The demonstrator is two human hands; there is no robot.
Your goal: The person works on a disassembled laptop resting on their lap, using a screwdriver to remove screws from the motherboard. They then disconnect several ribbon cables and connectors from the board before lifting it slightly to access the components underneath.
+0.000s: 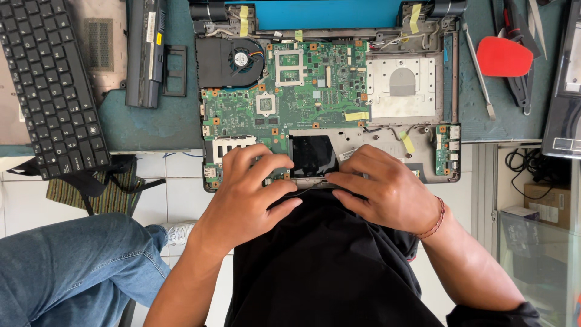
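Observation:
An opened laptop base (423,91) lies on the teal bench with its green motherboard (308,85) and black cooling fan (233,60) bare. My left hand (251,194) rests on the base's near edge, its fingers curled over the board's lower left corner. My right hand (384,184) lies beside it, with fingers on the near rim next to a glossy black square part (311,156). Both thumbs point toward a thin strip at that rim. Neither hand lifts anything. A cord bracelet is on my right wrist.
A detached black keyboard (51,85) lies at the left, a long black battery (145,51) beside it. A red pry tool (503,56), metal tweezers (479,69) and black-handled tools sit at the right. Another person's jeans-clad leg (72,272) is at lower left.

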